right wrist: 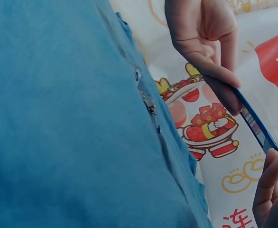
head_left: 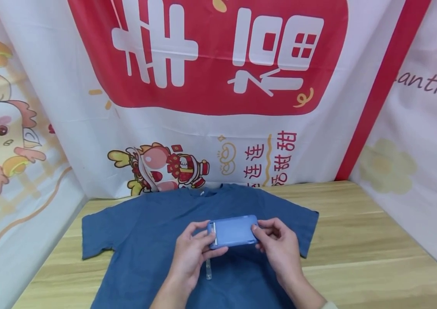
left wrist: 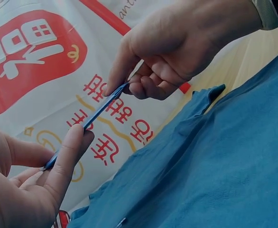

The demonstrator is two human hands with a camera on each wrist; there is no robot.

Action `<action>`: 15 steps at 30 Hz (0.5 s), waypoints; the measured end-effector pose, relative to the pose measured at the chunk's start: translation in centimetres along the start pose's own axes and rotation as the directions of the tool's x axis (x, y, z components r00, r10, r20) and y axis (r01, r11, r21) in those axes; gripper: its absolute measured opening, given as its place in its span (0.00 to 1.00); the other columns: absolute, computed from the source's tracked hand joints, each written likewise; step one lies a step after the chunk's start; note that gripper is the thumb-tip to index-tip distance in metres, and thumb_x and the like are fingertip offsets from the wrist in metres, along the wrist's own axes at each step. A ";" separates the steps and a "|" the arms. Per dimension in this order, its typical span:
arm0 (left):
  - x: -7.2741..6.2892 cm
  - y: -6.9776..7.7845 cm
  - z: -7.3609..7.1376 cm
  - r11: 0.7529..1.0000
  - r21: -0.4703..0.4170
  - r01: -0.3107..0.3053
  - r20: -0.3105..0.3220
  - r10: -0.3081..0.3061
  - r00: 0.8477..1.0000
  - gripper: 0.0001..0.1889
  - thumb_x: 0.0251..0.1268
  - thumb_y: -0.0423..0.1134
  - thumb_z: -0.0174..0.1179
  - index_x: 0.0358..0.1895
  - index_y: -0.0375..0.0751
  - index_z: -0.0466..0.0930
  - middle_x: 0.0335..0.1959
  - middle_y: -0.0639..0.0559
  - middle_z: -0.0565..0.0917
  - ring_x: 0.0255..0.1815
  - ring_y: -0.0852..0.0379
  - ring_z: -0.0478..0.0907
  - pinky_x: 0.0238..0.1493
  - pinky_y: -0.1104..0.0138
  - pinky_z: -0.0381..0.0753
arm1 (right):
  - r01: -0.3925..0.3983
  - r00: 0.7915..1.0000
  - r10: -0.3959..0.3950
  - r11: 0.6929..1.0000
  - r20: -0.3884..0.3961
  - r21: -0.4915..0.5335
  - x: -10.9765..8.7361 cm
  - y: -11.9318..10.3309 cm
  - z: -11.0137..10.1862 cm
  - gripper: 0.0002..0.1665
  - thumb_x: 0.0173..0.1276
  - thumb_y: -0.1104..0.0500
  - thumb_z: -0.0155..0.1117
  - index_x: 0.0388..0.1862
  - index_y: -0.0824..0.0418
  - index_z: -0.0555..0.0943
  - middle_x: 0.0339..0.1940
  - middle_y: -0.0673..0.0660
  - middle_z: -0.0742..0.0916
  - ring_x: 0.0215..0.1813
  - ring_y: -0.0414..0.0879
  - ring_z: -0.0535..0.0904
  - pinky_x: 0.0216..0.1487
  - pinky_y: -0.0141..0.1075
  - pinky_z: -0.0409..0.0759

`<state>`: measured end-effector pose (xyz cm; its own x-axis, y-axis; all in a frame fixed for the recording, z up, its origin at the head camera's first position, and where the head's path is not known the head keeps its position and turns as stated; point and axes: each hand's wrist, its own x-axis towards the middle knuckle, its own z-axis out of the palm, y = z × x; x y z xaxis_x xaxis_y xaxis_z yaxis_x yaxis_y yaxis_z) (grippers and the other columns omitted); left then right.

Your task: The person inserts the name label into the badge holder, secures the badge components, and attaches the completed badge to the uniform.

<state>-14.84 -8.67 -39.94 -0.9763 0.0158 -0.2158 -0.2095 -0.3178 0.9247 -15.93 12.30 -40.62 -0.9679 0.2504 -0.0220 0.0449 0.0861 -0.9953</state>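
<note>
A flat blue card holder [head_left: 235,231] is held up above a spread dark blue T-shirt [head_left: 156,240]. My left hand [head_left: 193,253] grips its left end, where a whitish strip shows, with the thumb on the front face. At the right end, my right hand [head_left: 280,244] pinches the corner between thumb and fingers. The left wrist view shows the card holder [left wrist: 98,111] edge-on between both hands. On the shirt below lies a small clear strap [head_left: 208,270]; its metal clip [right wrist: 150,104] shows in the right wrist view.
The shirt lies on a light wood-grain table [head_left: 357,231], collar toward the back. A printed cloth [head_left: 218,128] with red and white lettering hangs behind the table. More printed cloth [head_left: 407,128] hangs along the right side, and another cloth [head_left: 21,206] along the left.
</note>
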 end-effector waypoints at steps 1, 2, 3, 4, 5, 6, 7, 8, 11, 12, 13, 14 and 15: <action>0.0 0.0 0.0 1.000 -0.002 0.002 0.002 -0.002 1.000 0.25 0.83 0.30 0.57 0.77 0.33 0.65 0.74 0.26 0.76 0.54 0.46 0.90 0.51 0.55 0.93 | 0.009 1.000 -0.009 1.000 -0.001 -0.002 -0.1 0.1 0.0 0.15 0.69 0.58 0.79 0.50 0.63 0.88 0.31 0.55 0.87 0.27 0.46 0.83 0.30 0.33 0.85; 0.0 0.0 0.0 1.000 -0.004 0.004 0.006 -0.004 1.000 0.25 0.83 0.30 0.56 0.78 0.33 0.65 0.75 0.26 0.75 0.55 0.46 0.90 0.52 0.55 0.93 | 0.016 1.000 -0.016 1.000 0.000 -0.002 -0.1 0.1 0.0 0.14 0.69 0.58 0.79 0.50 0.63 0.88 0.31 0.55 0.88 0.27 0.45 0.83 0.30 0.33 0.85; 0.0 0.0 0.0 1.000 -0.008 0.006 0.011 -0.006 1.000 0.25 0.84 0.31 0.55 0.78 0.33 0.64 0.75 0.26 0.74 0.55 0.46 0.90 0.52 0.55 0.93 | 0.021 1.000 -0.021 1.000 0.000 -0.003 -0.1 0.1 0.1 0.14 0.69 0.58 0.79 0.49 0.63 0.89 0.30 0.55 0.88 0.27 0.45 0.83 0.30 0.33 0.85; 0.0 0.0 0.0 1.000 -0.014 0.008 0.020 -0.008 1.000 0.26 0.85 0.31 0.55 0.79 0.34 0.64 0.76 0.25 0.74 0.56 0.46 0.90 0.53 0.55 0.93 | 0.025 1.000 -0.025 1.000 0.000 -0.006 -0.1 0.2 0.1 0.14 0.69 0.58 0.79 0.49 0.63 0.89 0.30 0.54 0.88 0.27 0.45 0.83 0.30 0.33 0.85; 0.0 -0.1 0.0 1.000 -0.018 0.010 0.032 -0.009 0.999 0.26 0.85 0.32 0.54 0.80 0.34 0.63 0.76 0.26 0.73 0.57 0.46 0.90 0.54 0.55 0.93 | 0.029 1.000 -0.029 1.000 -0.002 -0.008 -0.1 0.2 0.2 0.14 0.69 0.58 0.79 0.49 0.63 0.89 0.30 0.54 0.88 0.27 0.45 0.83 0.30 0.33 0.85; 0.0 -0.1 0.0 1.000 -0.024 0.011 0.044 -0.010 0.999 0.26 0.86 0.33 0.54 0.80 0.34 0.62 0.77 0.26 0.73 0.57 0.46 0.90 0.54 0.55 0.92 | 0.033 0.999 -0.033 0.999 -0.006 -0.014 -0.1 0.2 0.2 0.14 0.69 0.58 0.80 0.49 0.63 0.89 0.30 0.54 0.88 0.27 0.45 0.83 0.29 0.33 0.85; 0.1 -0.1 0.0 0.999 -0.029 0.012 0.057 -0.010 0.998 0.26 0.87 0.34 0.53 0.81 0.34 0.62 0.77 0.26 0.73 0.57 0.47 0.90 0.55 0.55 0.92 | 0.038 0.999 -0.038 0.999 -0.012 -0.019 -0.1 0.3 0.2 0.14 0.69 0.58 0.80 0.49 0.63 0.89 0.30 0.54 0.88 0.26 0.45 0.83 0.29 0.33 0.85; 0.1 -0.1 0.0 0.999 -0.032 0.012 0.070 -0.010 0.997 0.26 0.88 0.34 0.52 0.81 0.34 0.61 0.76 0.26 0.73 0.57 0.47 0.91 0.55 0.55 0.92 | 0.043 0.999 -0.044 0.999 -0.018 -0.024 -0.1 0.3 0.2 0.14 0.69 0.57 0.80 0.49 0.63 0.89 0.30 0.54 0.88 0.26 0.45 0.83 0.29 0.33 0.85; 0.0 -0.2 0.1 0.999 -0.032 0.011 0.090 -0.008 0.996 0.26 0.89 0.35 0.48 0.82 0.33 0.59 0.76 0.27 0.74 0.57 0.48 0.91 0.55 0.55 0.92 | 0.072 0.997 -0.074 0.996 -0.035 -0.052 -0.2 0.4 0.1 0.13 0.70 0.57 0.79 0.48 0.62 0.90 0.30 0.55 0.89 0.26 0.44 0.84 0.29 0.33 0.85; 0.0 -0.2 0.2 0.999 -0.031 0.011 0.092 -0.008 0.996 0.25 0.90 0.35 0.47 0.82 0.33 0.58 0.75 0.27 0.75 0.57 0.48 0.91 0.55 0.55 0.92 | 0.083 0.996 -0.086 0.994 -0.039 -0.064 -0.3 0.4 0.1 0.13 0.70 0.56 0.79 0.48 0.61 0.90 0.30 0.55 0.89 0.26 0.44 0.84 0.29 0.33 0.85; 0.0 -0.2 0.2 1.000 -0.028 0.009 0.092 -0.006 0.996 0.25 0.90 0.35 0.46 0.82 0.32 0.57 0.76 0.27 0.75 0.58 0.48 0.91 0.55 0.55 0.92 | 0.094 0.995 -0.097 0.993 -0.039 -0.075 -0.3 0.4 0.1 0.12 0.70 0.56 0.79 0.48 0.61 0.90 0.31 0.55 0.89 0.27 0.44 0.84 0.29 0.33 0.85; 0.0 -0.2 0.3 1.000 -0.024 0.007 0.091 -0.005 0.996 0.25 0.90 0.35 0.45 0.82 0.32 0.57 0.76 0.27 0.74 0.58 0.47 0.91 0.55 0.55 0.92 | 0.104 0.993 -0.108 0.991 -0.038 -0.090 -0.4 0.4 0.2 0.12 0.71 0.55 0.78 0.49 0.60 0.91 0.32 0.55 0.89 0.28 0.44 0.84 0.29 0.33 0.86; -0.1 -0.2 0.3 1.000 -0.021 0.005 0.089 -0.003 0.996 0.25 0.90 0.34 0.44 0.82 0.32 0.57 0.76 0.26 0.74 0.59 0.46 0.90 0.55 0.54 0.92 | 0.113 0.992 -0.117 0.988 -0.036 -0.101 -0.5 0.4 0.2 0.12 0.72 0.55 0.78 0.49 0.59 0.91 0.33 0.55 0.89 0.29 0.43 0.84 0.29 0.33 0.86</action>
<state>-14.75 -8.28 -40.01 -0.9766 0.1012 -0.1896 -0.2130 -0.3380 0.9167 -15.46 11.98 -41.01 -0.9568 0.2734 0.0985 -0.0404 0.2104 -0.9768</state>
